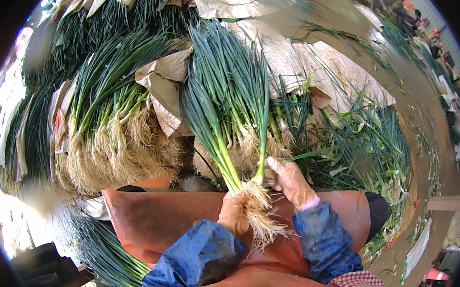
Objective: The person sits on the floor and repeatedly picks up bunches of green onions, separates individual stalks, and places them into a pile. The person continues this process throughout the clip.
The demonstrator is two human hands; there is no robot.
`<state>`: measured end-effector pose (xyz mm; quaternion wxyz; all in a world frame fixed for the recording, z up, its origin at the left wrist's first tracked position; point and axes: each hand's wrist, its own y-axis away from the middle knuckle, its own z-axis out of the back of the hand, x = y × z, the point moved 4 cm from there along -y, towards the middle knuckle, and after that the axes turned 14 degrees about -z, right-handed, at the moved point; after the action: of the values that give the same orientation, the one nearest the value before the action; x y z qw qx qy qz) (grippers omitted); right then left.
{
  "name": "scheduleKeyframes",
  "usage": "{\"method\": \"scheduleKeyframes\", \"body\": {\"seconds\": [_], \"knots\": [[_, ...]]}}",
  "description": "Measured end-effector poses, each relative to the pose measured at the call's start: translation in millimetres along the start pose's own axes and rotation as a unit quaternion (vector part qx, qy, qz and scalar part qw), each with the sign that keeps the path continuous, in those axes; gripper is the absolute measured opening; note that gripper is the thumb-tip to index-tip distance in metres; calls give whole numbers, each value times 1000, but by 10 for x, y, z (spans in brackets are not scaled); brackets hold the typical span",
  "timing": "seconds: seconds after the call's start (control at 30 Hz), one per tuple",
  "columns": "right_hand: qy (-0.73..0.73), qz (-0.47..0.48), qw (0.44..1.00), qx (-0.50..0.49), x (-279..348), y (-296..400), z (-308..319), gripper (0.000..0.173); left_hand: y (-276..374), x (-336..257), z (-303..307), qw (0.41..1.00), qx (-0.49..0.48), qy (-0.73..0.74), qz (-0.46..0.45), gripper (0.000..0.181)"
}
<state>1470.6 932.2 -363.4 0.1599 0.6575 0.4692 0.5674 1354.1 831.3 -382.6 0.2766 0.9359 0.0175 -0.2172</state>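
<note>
My left hand (pixel 233 213), in a tan rubber glove, grips a few green onions (pixel 227 159) just above their roots. The pale, stringy roots (pixel 265 217) hang over my lap, and the dark green leaves point away from me. Close to the right-hand stalk (pixel 261 161) of this bunch, my gloved right hand (pixel 294 183) is closed with thumb and fingers together. A thin green leaf (pixel 310 154) runs out to the right from its fingertips; the exact pinch is partly hidden. An orange waterproof apron (pixel 163 216) covers my legs beneath both hands.
Rooted green onions (pixel 113 135) lie in bundles ahead and left, partly under woven sacking (pixel 170 87). Stripped leaves (pixel 358 150) are heaped at the right. More onions (pixel 109 248) with paler stalks lie by my left side. People (pixel 398 7) are at the far right, across wet ground (pixel 419 110).
</note>
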Motion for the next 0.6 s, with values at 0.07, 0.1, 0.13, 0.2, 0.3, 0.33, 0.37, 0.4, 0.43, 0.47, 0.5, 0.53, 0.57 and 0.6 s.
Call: {"method": "scheduleKeyframes", "body": {"seconds": [0.07, 0.1, 0.13, 0.2, 0.3, 0.33, 0.37, 0.4, 0.43, 0.47, 0.5, 0.53, 0.57, 0.6], "knots": [[-36, 1, 998, 43, -12, -139, -65, 22, 35, 17, 38, 997, -37, -72, 18, 29], [-13, 17, 1000, 23, 16, -168, -62, 19, 65, -67, -17, 997, -48, -52, 18, 32], [10, 49, 999, 7, 73, -135, -96, 14, 132, -188, -67, 998, -61, -28, 18, 35], [42, 128, 990, -53, 41, -149, -220, 9, 273, -344, -106, 999, -28, 18, 23, 46], [82, 159, 983, -47, -113, -210, -359, 10, 109, -180, 39, 984, -42, -167, -50, 37], [54, 101, 993, -7, -68, -113, -423, 13, 106, -116, 29, 985, -96, -141, -26, 25], [26, 43, 998, 32, -12, -14, -477, 16, 117, -123, 23, 987, -101, -123, -20, 20], [22, 3, 994, 105, 3, -45, -403, 19, 115, -81, -23, 990, -99, -105, -7, 16], [15, -41, 982, 182, 13, -84, -395, 22, 145, -63, -30, 991, -103, -88, 5, 12], [-8, -49, 974, 222, 58, -123, -409, 25, 178, -87, -58, 993, -90, -63, 36, 10], [-43, -73, 952, 295, 95, -231, -447, 24, 199, -149, -132, 993, -96, -57, 44, 11], [-45, -68, 959, 270, 74, -263, -401, 24, 180, -129, -102, 994, -76, -24, 78, 12], [-47, -63, 966, 245, 45, -270, -359, 24, 173, -112, -67, 992, -55, 10, 112, 13], [-65, -35, 978, 194, 28, -237, -432, 24, 203, -191, -45, 993, -38, 36, 107, 15]]}}
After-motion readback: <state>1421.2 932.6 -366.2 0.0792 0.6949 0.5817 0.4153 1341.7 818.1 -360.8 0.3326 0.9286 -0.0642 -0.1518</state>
